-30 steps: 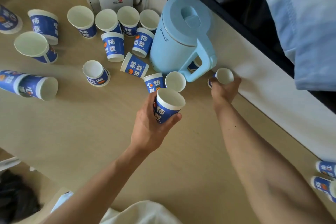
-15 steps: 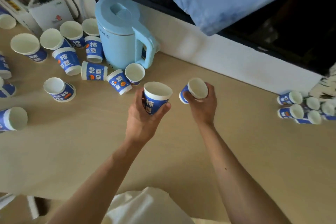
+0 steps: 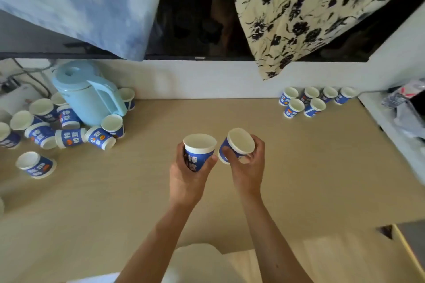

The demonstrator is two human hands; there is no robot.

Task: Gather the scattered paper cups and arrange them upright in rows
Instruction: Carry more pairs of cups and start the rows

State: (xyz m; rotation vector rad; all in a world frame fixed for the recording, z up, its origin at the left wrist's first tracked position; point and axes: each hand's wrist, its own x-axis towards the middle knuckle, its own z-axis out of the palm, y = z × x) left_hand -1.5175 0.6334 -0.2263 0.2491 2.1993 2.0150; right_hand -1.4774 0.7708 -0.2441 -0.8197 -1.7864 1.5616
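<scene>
Two cups are held above the middle of the desk (image 3: 322, 167). An upright cup (image 3: 199, 153) is gripped by the left hand (image 3: 186, 179), with fingers and thumb curled round its blue wall and its mouth up. A tilted cup (image 3: 239, 146) is held by the right hand (image 3: 248, 167), fingers wrapped round its side. Its long axis is leaned so that the base points toward 8 o'clock and the mouth toward 2 o'clock. The two cups are kept just beside each other; whether they touch cannot be told.

The rows (image 3: 309, 101) are found at about 2 o'clock from the hands, against the back wall, with four upright cups behind and two in front. The right hand is the nearer one to them. The free place at the right end of the front row is judged the likely spot for the next cup, and the tilted cup would have to be righted before it is set down. The scattered cups (image 3: 69, 131) are seen at 9 to 10 o'clock round the kettle (image 3: 85, 96), several on their sides, so most of the gathering is judged not yet done
</scene>
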